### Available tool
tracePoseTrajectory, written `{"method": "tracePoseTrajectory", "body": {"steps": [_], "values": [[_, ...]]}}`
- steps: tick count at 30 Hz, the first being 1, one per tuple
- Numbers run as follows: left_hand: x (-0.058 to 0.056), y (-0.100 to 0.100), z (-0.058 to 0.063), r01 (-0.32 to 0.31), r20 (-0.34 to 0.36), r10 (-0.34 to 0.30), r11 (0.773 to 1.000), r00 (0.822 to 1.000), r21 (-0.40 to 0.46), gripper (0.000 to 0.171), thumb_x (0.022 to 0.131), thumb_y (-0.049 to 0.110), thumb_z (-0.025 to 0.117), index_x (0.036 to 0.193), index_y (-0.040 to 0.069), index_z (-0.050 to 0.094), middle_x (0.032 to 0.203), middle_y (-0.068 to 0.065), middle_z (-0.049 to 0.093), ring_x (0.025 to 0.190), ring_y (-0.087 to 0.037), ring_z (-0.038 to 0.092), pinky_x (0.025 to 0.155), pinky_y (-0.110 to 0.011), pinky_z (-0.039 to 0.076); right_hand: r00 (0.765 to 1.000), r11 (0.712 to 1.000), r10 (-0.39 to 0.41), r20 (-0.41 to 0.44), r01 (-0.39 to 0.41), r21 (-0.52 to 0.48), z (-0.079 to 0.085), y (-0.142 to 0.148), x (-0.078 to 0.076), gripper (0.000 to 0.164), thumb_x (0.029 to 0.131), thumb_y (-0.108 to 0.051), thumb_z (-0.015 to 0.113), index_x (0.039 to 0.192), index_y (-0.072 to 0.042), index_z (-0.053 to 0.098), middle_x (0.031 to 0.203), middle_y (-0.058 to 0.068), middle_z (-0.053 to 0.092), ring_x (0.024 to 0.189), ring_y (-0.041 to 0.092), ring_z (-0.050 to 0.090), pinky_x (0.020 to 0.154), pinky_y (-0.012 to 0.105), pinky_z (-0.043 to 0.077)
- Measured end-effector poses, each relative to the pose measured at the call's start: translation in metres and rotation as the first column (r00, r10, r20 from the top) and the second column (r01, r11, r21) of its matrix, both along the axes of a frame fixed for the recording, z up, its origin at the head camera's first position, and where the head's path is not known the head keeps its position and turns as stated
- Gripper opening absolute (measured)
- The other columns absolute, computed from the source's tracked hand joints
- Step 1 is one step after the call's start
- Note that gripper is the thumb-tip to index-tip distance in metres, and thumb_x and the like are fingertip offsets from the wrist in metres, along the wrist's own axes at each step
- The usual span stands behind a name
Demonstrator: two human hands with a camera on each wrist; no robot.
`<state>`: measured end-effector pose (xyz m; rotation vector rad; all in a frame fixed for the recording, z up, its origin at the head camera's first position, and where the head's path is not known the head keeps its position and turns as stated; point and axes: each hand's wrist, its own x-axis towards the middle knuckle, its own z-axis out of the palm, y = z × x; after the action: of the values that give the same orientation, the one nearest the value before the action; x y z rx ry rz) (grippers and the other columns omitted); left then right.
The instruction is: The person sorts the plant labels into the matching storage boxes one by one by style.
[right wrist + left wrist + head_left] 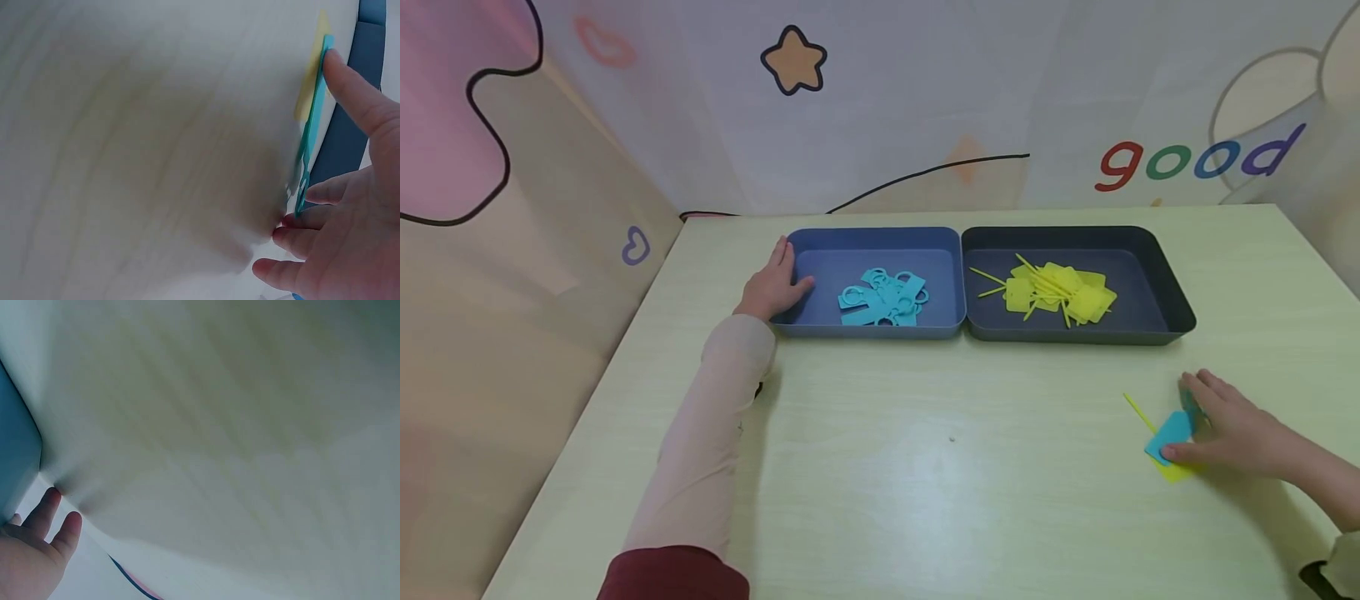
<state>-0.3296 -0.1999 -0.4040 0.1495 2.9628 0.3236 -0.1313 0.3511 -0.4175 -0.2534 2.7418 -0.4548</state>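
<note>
My left hand (772, 286) lies along the left wall of the blue tray (868, 332), its thumb over the rim and its fingers straight along the side. In the left wrist view, those fingers (70, 532) are spread beside the tray. At the right, my right hand (1236, 429) pinches a flat turquoise plastic tag (1171, 433) between thumb and fingers. Partly hidden beneath it is a yellow plant label (1176, 473) with a thin stem, on the table. From the right wrist, the turquoise tag (317, 103) appears edge-on, its lower end at the fingertips.
Several turquoise tags with rings (887, 298) lie heaped in the blue tray. A black tray (1161, 292) adjoins it on the right, holding a pile of yellow plant labels (1063, 292). Behind the table (940, 467) hangs a printed cloth (910, 92).
</note>
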Motion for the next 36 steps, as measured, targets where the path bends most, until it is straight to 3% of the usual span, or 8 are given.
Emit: {"method": "tracePoseTrajectory", "body": {"steps": [3,8,17,25,30,36], "values": [[-0.001,0.000,-0.001,0.000,0.002,0.000,1.000,1.000,-0.003,0.079,0.089,0.047,0.038,0.142,0.003,-0.003,0.149,-0.008,-0.012,0.132,-0.032,0.024,0.099,-0.047,0.032,1.000,1.000,0.006,-0.014,-0.006,0.000,0.001,-0.002,0.000,0.106,0.068,-0.048,0.069,0.131,0.019,0.016,0.128,0.045,0.015,0.116,0.057,0.017,0.086,0.067,0.023],[0.000,0.000,0.000,-0.001,0.003,0.001,1.000,1.000,-0.006,0.079,0.090,0.046,0.038,0.142,0.003,-0.003,0.149,-0.009,-0.011,0.130,-0.034,0.027,0.098,-0.047,0.034,0.997,0.996,0.017,-0.070,-0.011,0.092,0.005,-0.007,-0.001,0.102,0.060,-0.057,0.069,0.124,0.014,0.035,0.118,0.040,0.033,0.103,0.053,0.035,0.080,0.061,0.035],[0.001,0.000,0.001,-0.004,0.014,0.004,1.000,1.000,-0.004,0.078,0.090,0.046,0.037,0.142,0.004,-0.004,0.149,-0.009,-0.012,0.130,-0.034,0.027,0.098,-0.046,0.033,0.993,0.986,-0.008,-0.117,0.027,0.162,0.011,-0.010,0.000,0.095,0.055,-0.058,0.072,0.117,0.009,0.045,0.104,0.040,0.039,0.090,0.052,0.042,0.067,0.053,0.041],[0.002,0.001,0.004,-0.001,0.015,0.001,1.000,1.000,-0.003,0.078,0.090,0.046,0.037,0.142,0.004,-0.004,0.149,-0.009,-0.011,0.130,-0.033,0.028,0.097,-0.046,0.034,0.994,0.988,-0.058,-0.095,0.071,0.134,0.019,-0.009,-0.004,0.082,0.065,-0.038,0.073,0.118,0.017,0.042,0.101,0.042,0.036,0.089,0.049,0.041,0.068,0.053,0.041],[0.002,0.001,0.004,-0.002,0.017,0.002,1.000,1.000,-0.002,0.078,0.090,0.045,0.037,0.142,0.003,-0.004,0.149,-0.010,-0.012,0.130,-0.034,0.027,0.097,-0.046,0.034,0.982,0.990,-0.105,-0.160,0.119,0.079,0.025,-0.007,-0.003,0.062,0.072,-0.023,0.068,0.115,0.017,0.045,0.099,0.040,0.040,0.087,0.047,0.042,0.065,0.050,0.040],[0.002,0.001,0.001,-0.004,0.010,0.004,1.000,1.000,0.000,0.078,0.090,0.045,0.037,0.142,0.004,-0.004,0.149,-0.009,-0.011,0.130,-0.033,0.028,0.097,-0.046,0.034,0.966,0.988,-0.133,-0.220,0.146,0.043,0.028,-0.006,0.000,0.051,0.075,-0.017,0.064,0.110,0.017,0.048,0.093,0.037,0.046,0.079,0.044,0.047,0.059,0.044,0.040]]}}
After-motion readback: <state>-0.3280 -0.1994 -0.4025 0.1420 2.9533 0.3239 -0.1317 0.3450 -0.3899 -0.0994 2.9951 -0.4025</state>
